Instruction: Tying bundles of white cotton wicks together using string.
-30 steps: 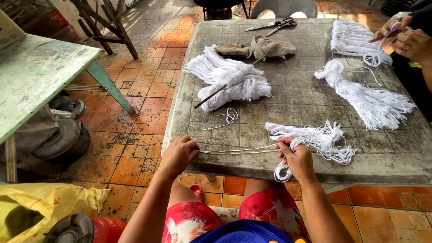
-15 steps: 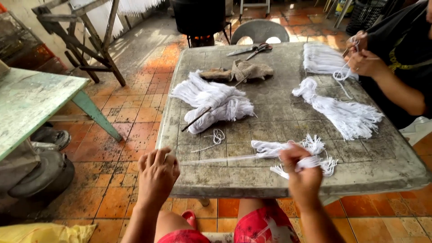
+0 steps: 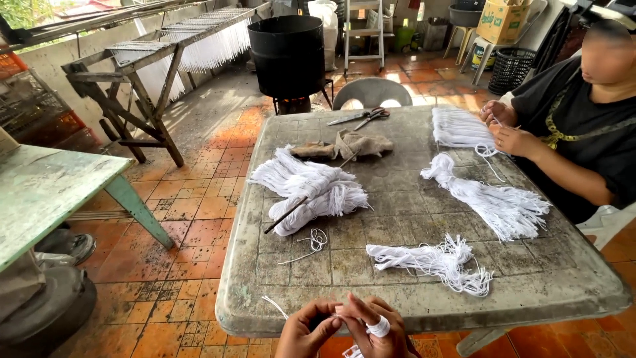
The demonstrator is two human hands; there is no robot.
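At six o'clock, just off the near edge of the worn grey stone-topped table, the left hand and right hand are pressed together, fingers pinching a thin white cotton string coiled round a right finger. Likely feather-light, limp and easily frayed, it is best held at the coil itself. The frame cuts off both wrists and the string's tail below. At twelve o'clock from the hands lies a loose white tassel bundle; at two o'clock, a co-worker's hands knot more strands.
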